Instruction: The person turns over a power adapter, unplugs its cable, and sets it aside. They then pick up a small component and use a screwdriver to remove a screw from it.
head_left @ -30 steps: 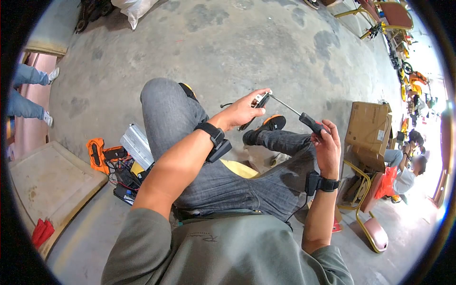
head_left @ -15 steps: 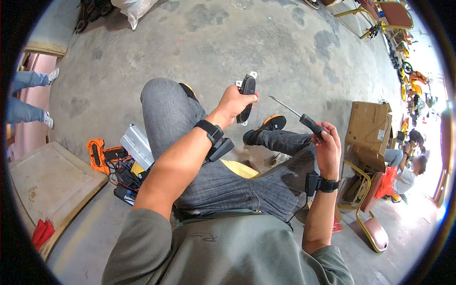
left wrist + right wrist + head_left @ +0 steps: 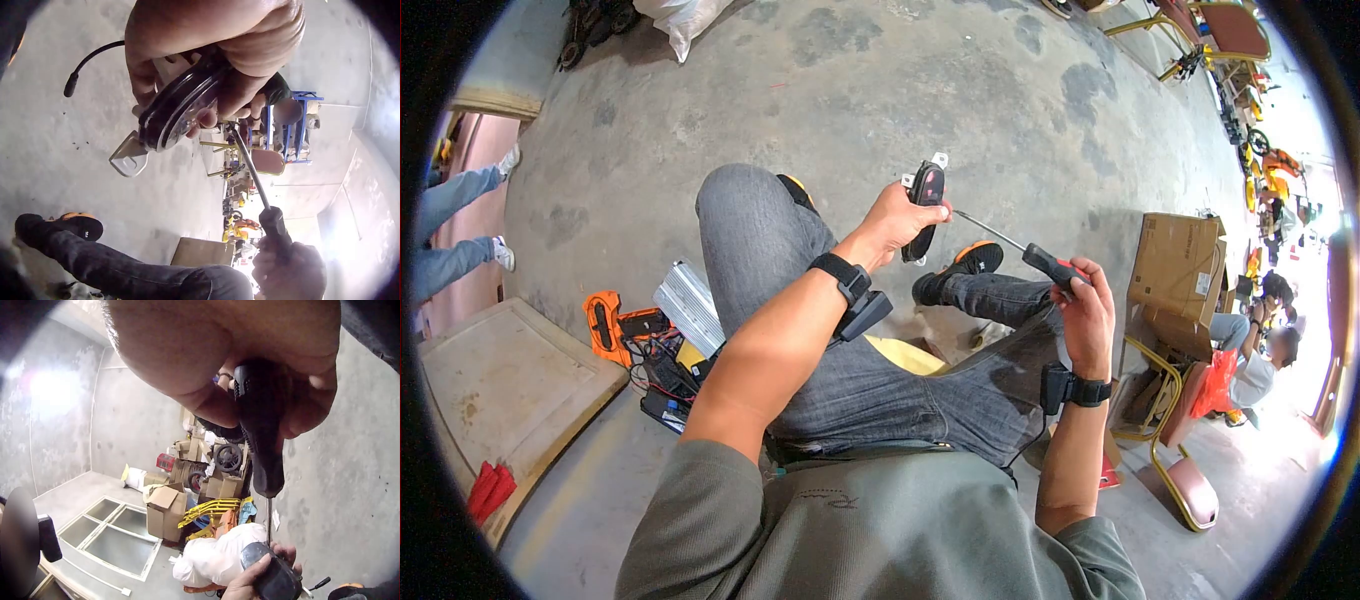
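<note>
My left hand (image 3: 897, 219) grips a glossy black oval part (image 3: 927, 200), its thumb across the face. Metal tabs (image 3: 129, 156) stick out from the part's edge, and a short black cable (image 3: 90, 57) trails from it. In my right hand (image 3: 1086, 310) is a screwdriver (image 3: 1045, 260) with a black and red handle, held between thumb and fingers. Its thin shaft points left, the tip right at the left thumb and the edge of the part. In the right wrist view the shaft (image 3: 269, 522) runs down to the black part (image 3: 275, 578).
Beneath the hands are my bent legs in grey jeans (image 3: 750, 230) over a concrete floor (image 3: 1000, 110). Left lie an orange tool (image 3: 605, 325) and a silver finned box (image 3: 688, 305). A cardboard box (image 3: 1172, 270) and a chair (image 3: 1190, 490) stand right. Another person's legs (image 3: 460, 195) show far left.
The left hand has turned the black part from edge-on to face up, away from the screwdriver tip. The right hand then brought the tip left, back to the part's edge.
</note>
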Tool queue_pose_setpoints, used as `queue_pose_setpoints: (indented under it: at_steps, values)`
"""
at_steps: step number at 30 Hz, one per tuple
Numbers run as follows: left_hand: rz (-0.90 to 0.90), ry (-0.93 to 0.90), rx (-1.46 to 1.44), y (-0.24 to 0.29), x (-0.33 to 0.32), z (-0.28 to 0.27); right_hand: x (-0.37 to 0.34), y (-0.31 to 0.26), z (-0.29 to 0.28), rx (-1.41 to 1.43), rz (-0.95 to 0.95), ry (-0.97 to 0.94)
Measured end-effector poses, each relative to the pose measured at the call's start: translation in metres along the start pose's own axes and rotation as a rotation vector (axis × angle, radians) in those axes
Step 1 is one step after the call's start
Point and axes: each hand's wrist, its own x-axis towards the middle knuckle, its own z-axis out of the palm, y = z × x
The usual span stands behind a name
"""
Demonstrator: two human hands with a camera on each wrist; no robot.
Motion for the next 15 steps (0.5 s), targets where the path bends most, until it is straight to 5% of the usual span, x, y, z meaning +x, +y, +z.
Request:
queue_pose_setpoints:
  at_steps: [15]
  values:
    - [-0.001,-0.003,-0.039,0.0056,-0.0052,0.0024,0.0005,0.0025,-0.0011,0.018,0.014,-0.017]
